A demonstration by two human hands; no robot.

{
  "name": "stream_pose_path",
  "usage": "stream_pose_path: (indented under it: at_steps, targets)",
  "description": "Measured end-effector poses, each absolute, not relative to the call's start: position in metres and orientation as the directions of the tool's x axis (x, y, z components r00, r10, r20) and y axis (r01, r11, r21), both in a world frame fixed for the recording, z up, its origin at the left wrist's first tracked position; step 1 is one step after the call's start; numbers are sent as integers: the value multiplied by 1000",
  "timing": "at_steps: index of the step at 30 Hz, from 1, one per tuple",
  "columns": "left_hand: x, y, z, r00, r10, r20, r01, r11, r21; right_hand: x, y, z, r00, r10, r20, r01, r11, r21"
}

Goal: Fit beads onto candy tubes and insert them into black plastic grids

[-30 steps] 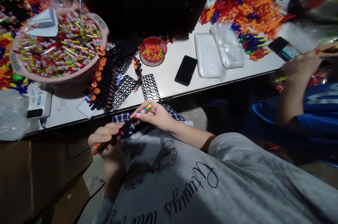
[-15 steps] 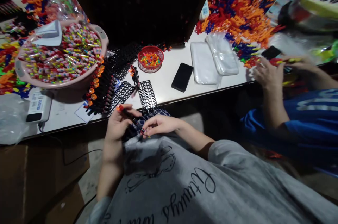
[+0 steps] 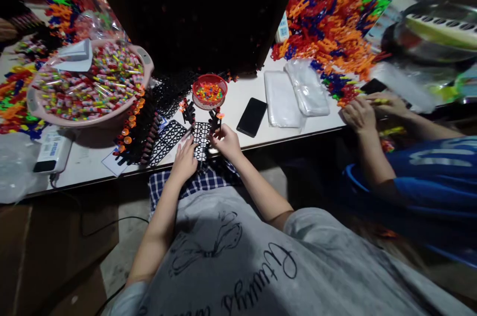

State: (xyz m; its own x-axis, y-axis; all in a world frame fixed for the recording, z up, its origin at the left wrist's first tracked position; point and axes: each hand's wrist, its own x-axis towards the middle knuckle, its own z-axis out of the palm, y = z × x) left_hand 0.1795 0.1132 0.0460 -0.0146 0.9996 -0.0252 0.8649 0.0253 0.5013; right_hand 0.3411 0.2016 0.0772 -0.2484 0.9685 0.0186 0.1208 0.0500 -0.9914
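A black plastic lattice strip point(image 3: 201, 137) lies at the table's front edge between my hands. My left hand point(image 3: 184, 161) rests along its left side, fingers stretched out and touching it. At its right side my right hand point(image 3: 227, 143) has its fingers closed round the lower part of a small black piece with an orange tip point(image 3: 216, 121). A similar orange-tipped black piece point(image 3: 187, 111) stands just past the strip's far left corner. Behind the strip, a red basket point(image 3: 209, 105) holds small coloured bits.
A pink basin point(image 3: 85, 122) of small colourful tubes stands left, beside a row of orange-tipped black pieces point(image 3: 136, 127). A phone point(image 3: 252, 117) and clear bags point(image 3: 283, 100) lie right. A large dark shape blocks the back. A co-worker's hands point(image 3: 359, 115) work at far right.
Both hands have moved from my lap forward to the table. The orange-tipped piece, formerly in my left hand, appears now by my right. The lattice strip sits slightly farther back.
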Motion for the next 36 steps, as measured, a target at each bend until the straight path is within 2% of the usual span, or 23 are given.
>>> stream_pose_path:
  at_steps: [6,9,13,16,22,25,29,36]
  targets:
    - [141,128,48,73,997,-29,875,-50,481,320,203,65,-169,985,13,164,41,-986]
    - [133,134,48,66,997,46,847,-80,526,315,204,58,-176,984,16,203,52,-978]
    - [144,139,54,-52,961,271,754,-140,642,312,203,53,-178,982,66,262,112,-959]
    - [156,146,54,-149,918,367,712,-158,685,309,203,50,-207,973,103,270,158,-950]
    - [157,160,28,-287,886,364,673,-84,735,298,213,44,-219,965,147,298,210,-931]
    - [153,159,24,-354,836,418,594,-144,791,290,217,44,-247,956,158,328,236,-915]
    - [156,159,39,-385,749,540,571,-266,777,275,218,42,-275,949,151,365,249,-897]
    - [156,184,66,-452,674,585,601,-255,758,255,219,30,-231,958,168,409,252,-877]
